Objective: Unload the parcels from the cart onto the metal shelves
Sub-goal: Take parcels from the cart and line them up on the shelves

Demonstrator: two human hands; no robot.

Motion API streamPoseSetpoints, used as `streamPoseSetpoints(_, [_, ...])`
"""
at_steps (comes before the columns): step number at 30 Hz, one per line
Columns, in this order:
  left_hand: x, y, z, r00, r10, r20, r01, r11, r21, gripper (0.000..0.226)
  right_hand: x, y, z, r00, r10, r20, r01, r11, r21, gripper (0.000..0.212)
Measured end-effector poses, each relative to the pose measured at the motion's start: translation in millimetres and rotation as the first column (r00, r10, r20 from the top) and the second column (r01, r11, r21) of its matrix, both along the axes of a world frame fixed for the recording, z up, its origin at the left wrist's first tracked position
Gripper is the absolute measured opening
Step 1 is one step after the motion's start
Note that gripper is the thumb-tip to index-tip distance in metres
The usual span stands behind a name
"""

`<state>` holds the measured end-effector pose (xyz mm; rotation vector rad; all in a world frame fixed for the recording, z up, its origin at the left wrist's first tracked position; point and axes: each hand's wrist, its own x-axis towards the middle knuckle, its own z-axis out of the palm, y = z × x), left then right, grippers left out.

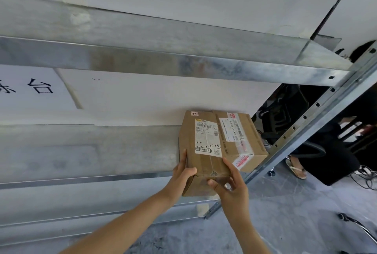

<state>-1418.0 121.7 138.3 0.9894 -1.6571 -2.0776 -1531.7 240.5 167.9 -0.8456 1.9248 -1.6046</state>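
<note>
Left hand (182, 173) and right hand (231, 185) curl fingers (229, 165) round the parcel (204, 164) at lower centre, seemingly overhanging the metal shelf (81, 151) edge; released now, it could tip off.

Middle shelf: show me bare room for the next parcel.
The middle shelf is bare from the held box leftward, along the white wall. The right end is crowded: the second box sits against the held one, near the upright post, and the left hand and right hand grip the held box.
</note>
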Motion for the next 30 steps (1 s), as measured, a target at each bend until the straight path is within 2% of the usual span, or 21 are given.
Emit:
streamPoseSetpoints(10, [-28.9,-1.6,-14.0,0.997,-0.056,0.054,0.062,0.991,-0.118,0.080,-10.8,-4.3,-4.5,0.987,-0.158,-0.005,0.158,0.987,0.002,0.062])
streamPoseSetpoints(24, [-30.7,-2.6,9.9,0.987,-0.131,0.091,0.139,0.987,-0.083,0.096,-21.2,-12.2,-1.9,0.965,-0.208,-0.162,0.230,0.964,0.133,0.059])
streamPoseSetpoints(27, [-22.4,-4.7,23.5,0.966,-0.200,0.161,0.222,0.966,-0.131,0.083,-10.8,-19.7,3.4,0.926,-0.293,-0.239,0.338,0.925,0.173,0.059])
streamPoseSetpoints(29, [-11.3,-9.3,33.9,0.951,-0.203,0.233,0.260,0.932,-0.253,0.066,4.4,-26.1,10.9,0.879,-0.342,-0.331,0.404,0.904,0.139,0.063])
streamPoseSetpoints(30, [-3.2,-13.2,39.5,0.952,-0.153,0.266,0.244,0.902,-0.355,0.059,12.4,-29.3,15.7,0.851,-0.341,-0.399,0.414,0.903,0.111,0.067])
